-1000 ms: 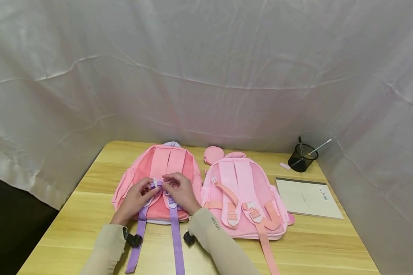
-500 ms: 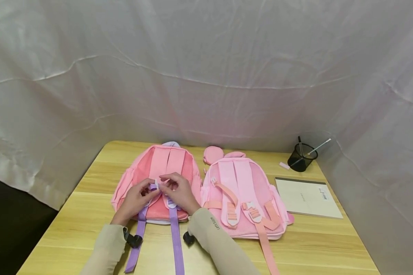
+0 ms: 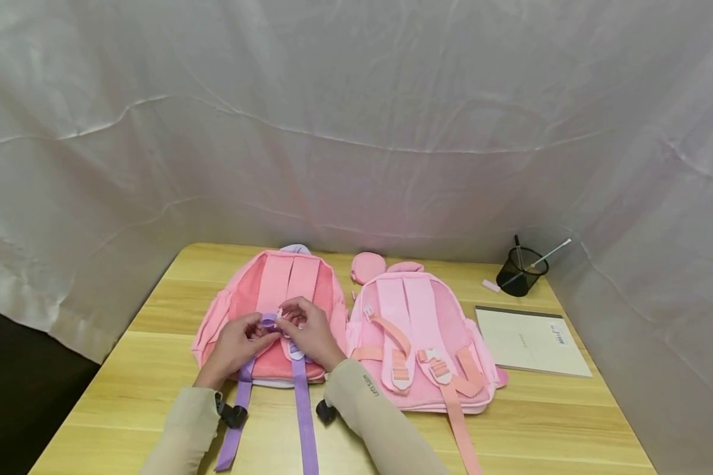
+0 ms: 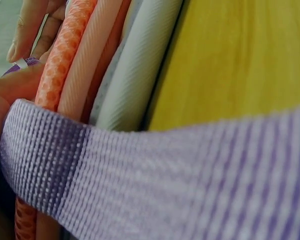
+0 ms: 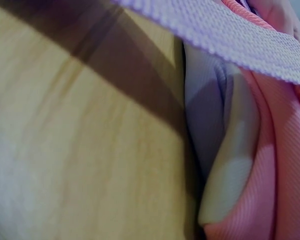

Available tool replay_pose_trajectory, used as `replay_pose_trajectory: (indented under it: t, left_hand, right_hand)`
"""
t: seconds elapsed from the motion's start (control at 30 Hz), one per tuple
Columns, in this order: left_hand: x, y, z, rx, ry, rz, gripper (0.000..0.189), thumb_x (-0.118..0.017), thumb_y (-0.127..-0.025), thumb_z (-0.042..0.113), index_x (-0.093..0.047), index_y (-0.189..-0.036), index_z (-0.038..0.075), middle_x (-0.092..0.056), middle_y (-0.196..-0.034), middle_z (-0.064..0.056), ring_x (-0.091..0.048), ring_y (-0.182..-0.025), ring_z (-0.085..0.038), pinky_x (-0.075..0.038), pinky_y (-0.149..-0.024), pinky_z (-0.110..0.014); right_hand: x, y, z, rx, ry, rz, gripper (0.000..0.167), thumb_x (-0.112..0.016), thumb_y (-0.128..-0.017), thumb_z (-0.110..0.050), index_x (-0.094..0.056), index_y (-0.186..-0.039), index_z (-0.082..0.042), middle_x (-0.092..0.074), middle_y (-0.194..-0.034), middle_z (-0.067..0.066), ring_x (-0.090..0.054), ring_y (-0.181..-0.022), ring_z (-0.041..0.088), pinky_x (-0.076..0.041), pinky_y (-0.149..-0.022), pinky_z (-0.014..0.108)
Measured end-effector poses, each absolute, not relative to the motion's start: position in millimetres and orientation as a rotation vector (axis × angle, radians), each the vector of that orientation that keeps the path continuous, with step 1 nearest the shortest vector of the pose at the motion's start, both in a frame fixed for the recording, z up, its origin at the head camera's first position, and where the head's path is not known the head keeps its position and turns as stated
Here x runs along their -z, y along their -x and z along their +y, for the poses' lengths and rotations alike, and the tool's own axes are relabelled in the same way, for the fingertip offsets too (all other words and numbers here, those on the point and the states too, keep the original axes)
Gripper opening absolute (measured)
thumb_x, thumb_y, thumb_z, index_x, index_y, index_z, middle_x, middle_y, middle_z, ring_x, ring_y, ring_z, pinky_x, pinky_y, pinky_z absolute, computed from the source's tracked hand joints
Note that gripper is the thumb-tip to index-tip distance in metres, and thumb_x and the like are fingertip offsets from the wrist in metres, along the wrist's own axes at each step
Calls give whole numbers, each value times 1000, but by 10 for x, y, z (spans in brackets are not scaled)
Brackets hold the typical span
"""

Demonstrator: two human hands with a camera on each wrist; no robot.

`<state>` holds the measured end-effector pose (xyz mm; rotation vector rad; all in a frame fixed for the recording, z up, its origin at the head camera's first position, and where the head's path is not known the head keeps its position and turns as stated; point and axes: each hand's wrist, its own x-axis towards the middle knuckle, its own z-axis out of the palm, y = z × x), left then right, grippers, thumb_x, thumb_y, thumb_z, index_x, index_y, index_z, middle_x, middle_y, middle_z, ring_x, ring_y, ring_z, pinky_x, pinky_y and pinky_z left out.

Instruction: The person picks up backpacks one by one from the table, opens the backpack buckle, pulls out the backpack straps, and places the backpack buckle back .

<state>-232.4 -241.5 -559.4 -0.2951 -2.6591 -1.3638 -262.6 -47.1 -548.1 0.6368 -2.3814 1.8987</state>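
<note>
A coral-pink backpack (image 3: 246, 300) lies back side up on the table in the head view. Over its lower half, my left hand (image 3: 234, 346) pinches a short purple strap (image 3: 269, 320), which bends into a loop. My right hand (image 3: 315, 336) holds the small white buckle (image 3: 280, 313) at that strap's right end, mostly covered by the fingers. Two long purple straps hang toward the front edge; the right one (image 3: 305, 409) runs from a white slider (image 3: 296, 351). Close up in the left wrist view, purple webbing (image 4: 190, 175) crosses in front of the backpack's edge.
A light-pink backpack (image 3: 436, 310) with orange straps lies directly to the right, a round pink pouch (image 3: 368, 268) behind it. Farther right are a notebook (image 3: 531, 340), a pink eraser-like block (image 3: 490, 285) and a black mesh pen holder (image 3: 519, 280). Grey curtains surround the wooden table (image 3: 136, 396).
The white buckle has shifted right, from by my left fingertips into my right fingers. The purple loop now shows between the hands. Both backpacks stay in place.
</note>
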Motion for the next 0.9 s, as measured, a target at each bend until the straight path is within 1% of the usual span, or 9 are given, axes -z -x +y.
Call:
replay_pose_trajectory:
  t: [0.07, 0.17, 0.27, 0.4, 0.47, 0.57, 0.7, 0.9]
  left_hand:
    - [5605, 2331, -2413, 1333, 304, -2649, 24, -84, -88, 23, -63, -78, 19, -59, -73, 5, -52, -67, -10, -43, -63, -24]
    - [5622, 2337, -2413, 1316, 320, -2621, 22, -84, -88, 18, -65, -75, 18, -60, -72, 6, -52, -66, -8, -44, -63, -24]
    - [5633, 2339, -2415, 1333, 330, -2598, 17, -84, -87, 16, -69, -78, 18, -63, -73, 6, -54, -67, -6, -46, -64, -23]
    - [5631, 2336, -2412, 1346, 326, -2600, 10, -84, -87, 15, -74, -83, 16, -70, -78, 4, -58, -70, -4, -49, -67, -23]
    - [5627, 2335, -2410, 1340, 320, -2611, 8, -84, -87, 15, -76, -86, 16, -71, -81, 3, -59, -71, -5, -50, -68, -22]
    - [5613, 2328, -2402, 1334, 319, -2622, 7, -84, -87, 14, -78, -88, 16, -72, -85, 3, -60, -74, -5, -51, -70, -22]
    - [5595, 2317, -2391, 1325, 321, -2629, 8, -84, -86, 13, -78, -88, 19, -73, -88, 4, -61, -77, -6, -51, -73, -23]
    - [5569, 2293, -2378, 1320, 301, -2635, 10, -84, -85, 13, -78, -87, 22, -72, -88, 5, -61, -78, -8, -51, -74, -23]
  right_hand:
    - [5481, 2627, -475, -1923, -636, -2371, 21, -78, -94, -15, -70, -113, -12, -72, -101, 5, -63, -83, 5, -54, -74, 20]
    - [5483, 2627, -485, -1954, -623, -2356, 20, -77, -94, -14, -70, -113, -11, -72, -102, 8, -66, -87, 9, -55, -78, 21]
    - [5494, 2629, -496, -1949, -606, -2360, 20, -77, -94, -13, -70, -113, -8, -72, -102, 11, -67, -89, 13, -55, -79, 21]
    - [5497, 2630, -507, -1933, -592, -2357, 20, -75, -94, -6, -69, -113, -1, -72, -100, 18, -68, -89, 19, -56, -79, 23]
    - [5491, 2628, -508, -1946, -584, -2349, 20, -74, -94, -3, -68, -113, 2, -72, -100, 21, -67, -89, 20, -56, -79, 23]
    - [5501, 2639, -509, -1997, -557, -2329, 21, -75, -93, -2, -69, -112, 1, -72, -100, 21, -67, -88, 16, -56, -78, 21]
    - [5515, 2651, -506, -2087, -523, -2282, 20, -77, -92, -6, -70, -111, -3, -73, -100, 17, -66, -88, 8, -56, -80, 19]
    - [5527, 2669, -490, -2137, -538, -2221, 21, -78, -91, -7, -70, -110, -3, -73, -99, 17, -67, -88, 8, -57, -82, 21]
